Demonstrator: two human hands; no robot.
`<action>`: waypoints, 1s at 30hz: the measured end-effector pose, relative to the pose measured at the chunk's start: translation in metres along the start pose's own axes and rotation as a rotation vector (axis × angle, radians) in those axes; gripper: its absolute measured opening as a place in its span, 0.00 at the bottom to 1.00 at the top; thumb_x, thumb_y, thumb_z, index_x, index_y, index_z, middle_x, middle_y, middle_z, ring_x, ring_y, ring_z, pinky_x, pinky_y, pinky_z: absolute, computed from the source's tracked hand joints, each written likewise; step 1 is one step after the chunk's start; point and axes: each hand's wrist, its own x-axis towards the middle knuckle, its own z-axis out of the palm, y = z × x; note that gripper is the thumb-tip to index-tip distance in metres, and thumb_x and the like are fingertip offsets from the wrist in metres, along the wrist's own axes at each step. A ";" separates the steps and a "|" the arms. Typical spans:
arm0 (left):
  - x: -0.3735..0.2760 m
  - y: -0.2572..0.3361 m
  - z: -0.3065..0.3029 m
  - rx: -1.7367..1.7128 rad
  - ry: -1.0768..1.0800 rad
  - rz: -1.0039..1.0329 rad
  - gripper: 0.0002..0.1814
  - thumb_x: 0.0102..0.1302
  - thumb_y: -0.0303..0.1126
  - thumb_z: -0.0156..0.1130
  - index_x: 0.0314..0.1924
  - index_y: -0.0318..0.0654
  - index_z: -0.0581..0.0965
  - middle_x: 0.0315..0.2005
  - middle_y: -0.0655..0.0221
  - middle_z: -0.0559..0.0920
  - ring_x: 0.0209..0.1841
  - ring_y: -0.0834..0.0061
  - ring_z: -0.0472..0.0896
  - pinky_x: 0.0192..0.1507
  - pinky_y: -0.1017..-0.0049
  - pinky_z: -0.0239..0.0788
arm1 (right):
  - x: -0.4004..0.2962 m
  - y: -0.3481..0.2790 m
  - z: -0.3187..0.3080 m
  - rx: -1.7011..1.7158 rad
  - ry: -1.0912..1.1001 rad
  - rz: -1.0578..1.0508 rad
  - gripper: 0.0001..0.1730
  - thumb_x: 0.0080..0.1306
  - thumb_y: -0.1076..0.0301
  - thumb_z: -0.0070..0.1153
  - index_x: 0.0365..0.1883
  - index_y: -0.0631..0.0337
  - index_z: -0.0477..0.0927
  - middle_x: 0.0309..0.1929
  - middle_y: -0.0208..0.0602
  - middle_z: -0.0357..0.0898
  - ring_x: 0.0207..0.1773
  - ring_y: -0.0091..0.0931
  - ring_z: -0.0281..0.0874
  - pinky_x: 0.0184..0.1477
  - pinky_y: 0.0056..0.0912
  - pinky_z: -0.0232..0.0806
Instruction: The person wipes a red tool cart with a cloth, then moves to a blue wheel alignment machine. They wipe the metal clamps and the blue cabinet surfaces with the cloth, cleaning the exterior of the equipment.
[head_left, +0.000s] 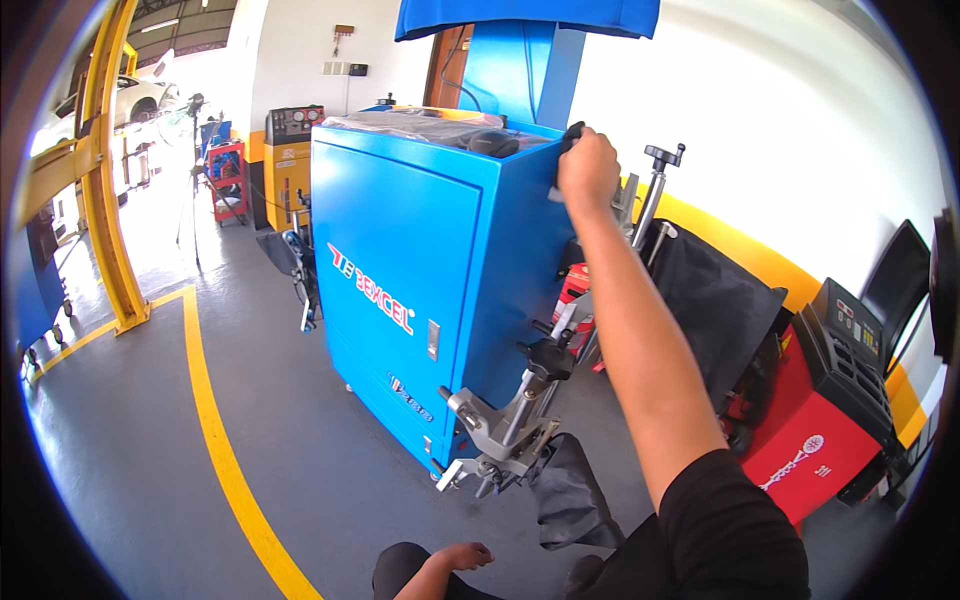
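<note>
A tall blue metal cabinet on casters (397, 262) stands before me, its top partly covered with clear plastic film (420, 124). My right hand (589, 169) is raised to the cabinet's upper right corner, its fingers closed on a black cloth (574, 135). Low in the picture, near my knee, is my left hand (469, 556), with its fingers loosely curled; nothing shows in it. A metal wheel clamp with a black knob (517, 420) hangs at the cabinet's lower right side. On the cabinet top lies a dark rounded object (493, 142).
A red wheel balancer (817, 420) stands at the right, beside a black cover (712, 307). Another clamp (300, 262) hangs left of the cabinet. Behind are a yellow machine (286, 172), a red tool cart (227, 180) and a tripod (196, 172). A yellow lift post (112, 187) rises at the left.
</note>
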 end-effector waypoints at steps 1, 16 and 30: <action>-0.004 -0.001 0.003 -0.010 0.007 0.010 0.36 0.70 0.61 0.62 0.64 0.38 0.77 0.48 0.64 0.86 0.46 0.68 0.84 0.49 0.66 0.77 | 0.011 0.001 0.003 -0.049 -0.074 0.014 0.10 0.70 0.74 0.49 0.43 0.67 0.81 0.46 0.51 0.85 0.49 0.47 0.86 0.51 0.49 0.79; 0.010 -0.002 0.015 0.068 -0.022 0.042 0.35 0.71 0.60 0.61 0.63 0.38 0.78 0.52 0.59 0.86 0.50 0.64 0.85 0.53 0.64 0.76 | 0.042 0.016 -0.023 -0.218 -0.596 -0.085 0.17 0.59 0.67 0.64 0.48 0.57 0.85 0.52 0.45 0.88 0.60 0.44 0.83 0.70 0.70 0.57; -0.021 0.004 0.025 0.178 0.133 0.033 0.36 0.71 0.62 0.59 0.66 0.41 0.77 0.61 0.50 0.81 0.65 0.50 0.77 0.67 0.58 0.66 | 0.111 0.106 0.061 -0.352 -0.649 0.067 0.19 0.61 0.66 0.69 0.49 0.63 0.86 0.55 0.52 0.86 0.58 0.45 0.85 0.57 0.43 0.77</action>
